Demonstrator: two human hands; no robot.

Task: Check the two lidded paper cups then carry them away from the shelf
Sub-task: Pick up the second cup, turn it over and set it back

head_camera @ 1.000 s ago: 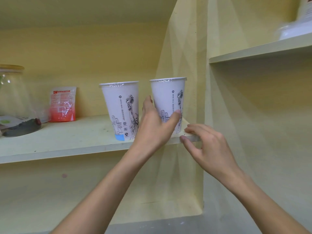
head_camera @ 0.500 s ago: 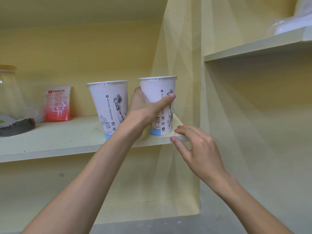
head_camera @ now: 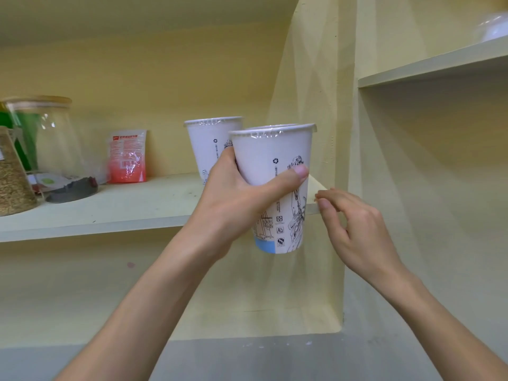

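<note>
The near paper cup (head_camera: 272,171) sits in your left hand (head_camera: 233,204), grip closed around its middle, thumb across the front, and it is held upright, clear of the shelf (head_camera: 110,213). The second cup (head_camera: 209,144) stands behind it, apparently on the shelf. Your right hand (head_camera: 357,229) hovers empty just beside the shelf edge, fingers loosely curled.

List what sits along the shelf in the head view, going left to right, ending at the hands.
Glass jar of brown grain → clear glass jar with wooden lid → red and white plastic packet → white lidded paper cup standing on the shelf → white lidded paper cup held off the shelf by the left hand → right hand, empty.
</note>
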